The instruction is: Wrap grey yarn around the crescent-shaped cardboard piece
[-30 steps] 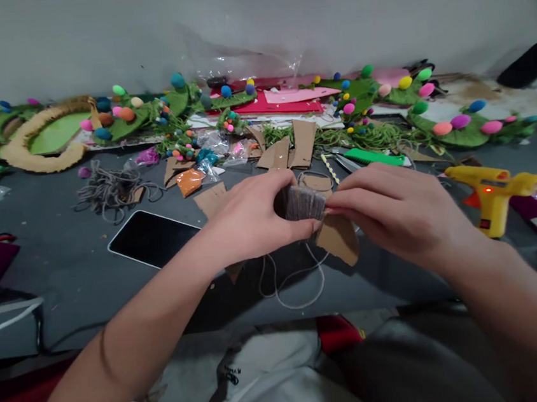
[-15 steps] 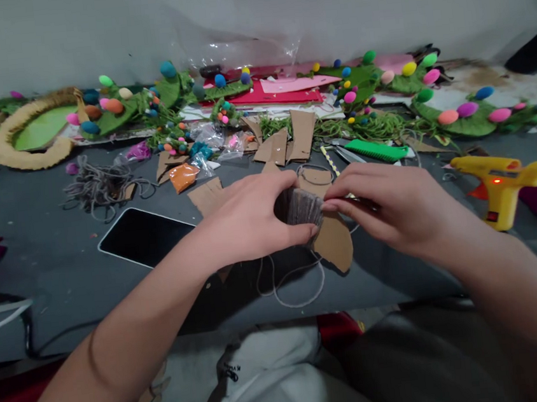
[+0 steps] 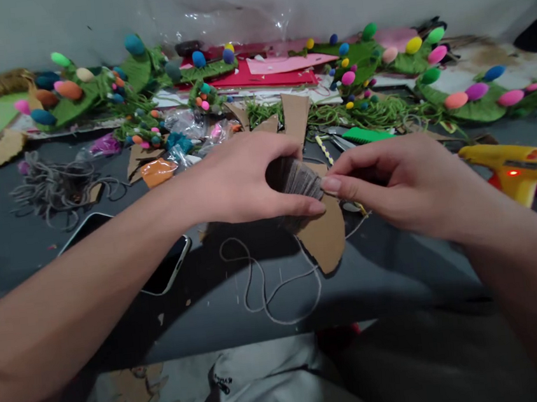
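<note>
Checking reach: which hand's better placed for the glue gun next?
Likely the right hand: it's nearer the yellow glue gun, while the left hand is wrapped around the gray cord bundle.

Dim, grayish light over a dark table (image 3: 402,289).
Shadows pool beneath the forearms (image 3: 97,264); small glints catch the clear plastic (image 3: 211,21) at the back; a red light (image 3: 513,173) glows on the yellow glue gun (image 3: 528,183); the upper-right corner darkens to black.
</note>
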A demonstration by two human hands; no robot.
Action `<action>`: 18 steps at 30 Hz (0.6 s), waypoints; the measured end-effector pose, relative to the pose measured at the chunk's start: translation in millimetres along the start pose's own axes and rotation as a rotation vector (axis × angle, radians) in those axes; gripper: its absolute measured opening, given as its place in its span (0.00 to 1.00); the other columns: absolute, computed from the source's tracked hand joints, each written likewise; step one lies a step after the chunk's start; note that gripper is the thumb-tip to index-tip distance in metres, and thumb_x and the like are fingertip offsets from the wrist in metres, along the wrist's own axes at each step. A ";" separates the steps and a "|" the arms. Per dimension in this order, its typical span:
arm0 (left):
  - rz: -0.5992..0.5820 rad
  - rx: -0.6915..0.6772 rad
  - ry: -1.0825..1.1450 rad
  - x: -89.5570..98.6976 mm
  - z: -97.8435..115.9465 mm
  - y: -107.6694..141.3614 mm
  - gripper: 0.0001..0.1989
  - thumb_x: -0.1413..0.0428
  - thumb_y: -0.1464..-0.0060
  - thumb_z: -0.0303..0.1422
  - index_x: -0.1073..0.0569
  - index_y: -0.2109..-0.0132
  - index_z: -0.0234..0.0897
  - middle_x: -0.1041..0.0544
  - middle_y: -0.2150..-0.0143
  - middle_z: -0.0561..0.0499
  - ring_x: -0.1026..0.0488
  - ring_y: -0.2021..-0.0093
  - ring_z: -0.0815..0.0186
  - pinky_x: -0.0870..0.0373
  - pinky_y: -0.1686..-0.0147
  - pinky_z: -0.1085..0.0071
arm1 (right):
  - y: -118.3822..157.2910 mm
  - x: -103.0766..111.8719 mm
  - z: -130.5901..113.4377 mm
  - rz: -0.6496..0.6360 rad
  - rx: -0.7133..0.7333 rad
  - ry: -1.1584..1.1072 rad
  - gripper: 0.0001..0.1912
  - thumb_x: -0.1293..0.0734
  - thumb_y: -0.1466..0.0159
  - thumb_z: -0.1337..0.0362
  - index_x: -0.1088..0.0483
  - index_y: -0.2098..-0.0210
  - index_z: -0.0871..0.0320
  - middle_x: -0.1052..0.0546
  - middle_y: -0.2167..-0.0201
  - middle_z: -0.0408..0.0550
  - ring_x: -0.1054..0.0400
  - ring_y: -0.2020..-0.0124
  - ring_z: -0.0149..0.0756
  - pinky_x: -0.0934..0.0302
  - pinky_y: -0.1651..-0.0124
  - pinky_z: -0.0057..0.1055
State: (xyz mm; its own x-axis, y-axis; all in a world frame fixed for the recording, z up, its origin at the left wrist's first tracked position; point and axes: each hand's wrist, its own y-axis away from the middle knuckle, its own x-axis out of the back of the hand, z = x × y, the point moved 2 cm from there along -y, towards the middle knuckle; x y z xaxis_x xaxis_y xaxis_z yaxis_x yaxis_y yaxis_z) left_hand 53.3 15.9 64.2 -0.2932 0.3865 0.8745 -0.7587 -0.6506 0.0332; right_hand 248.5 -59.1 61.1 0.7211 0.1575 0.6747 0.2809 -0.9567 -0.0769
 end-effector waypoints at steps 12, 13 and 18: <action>0.009 -0.091 0.321 10.9 -4.6 -2.6 0.22 0.32 0.53 0.52 0.27 0.68 0.39 0.33 0.73 0.53 0.36 0.70 0.66 0.44 0.70 0.68 | -5.0 2.9 7.5 0.046 0.038 -0.263 0.13 0.29 0.34 0.52 0.23 0.68 0.55 0.22 0.71 0.45 0.30 0.71 0.33 0.35 0.70 0.28; 0.016 -0.086 0.324 12.2 -4.3 -2.9 0.21 0.32 0.54 0.51 0.27 0.69 0.39 0.33 0.73 0.53 0.36 0.70 0.65 0.44 0.70 0.68 | -5.2 2.6 8.0 0.054 0.047 -0.273 0.13 0.29 0.33 0.53 0.23 0.68 0.55 0.22 0.70 0.45 0.29 0.70 0.33 0.34 0.68 0.29; 0.046 -0.127 0.364 15.5 -3.8 -4.6 0.19 0.33 0.54 0.50 0.28 0.69 0.40 0.32 0.73 0.54 0.35 0.71 0.66 0.43 0.71 0.68 | -6.4 0.2 7.6 0.063 0.087 -0.314 0.12 0.31 0.31 0.55 0.25 0.67 0.57 0.23 0.69 0.46 0.30 0.69 0.31 0.33 0.67 0.27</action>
State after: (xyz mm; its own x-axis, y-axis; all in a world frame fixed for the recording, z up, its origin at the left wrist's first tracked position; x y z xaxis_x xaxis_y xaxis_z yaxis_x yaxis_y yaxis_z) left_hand 50.0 27.5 75.7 -0.4981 0.5807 0.6439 -0.7996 -0.5948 -0.0822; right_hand 251.6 -51.1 56.1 0.8948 0.1797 0.4088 0.2730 -0.9445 -0.1825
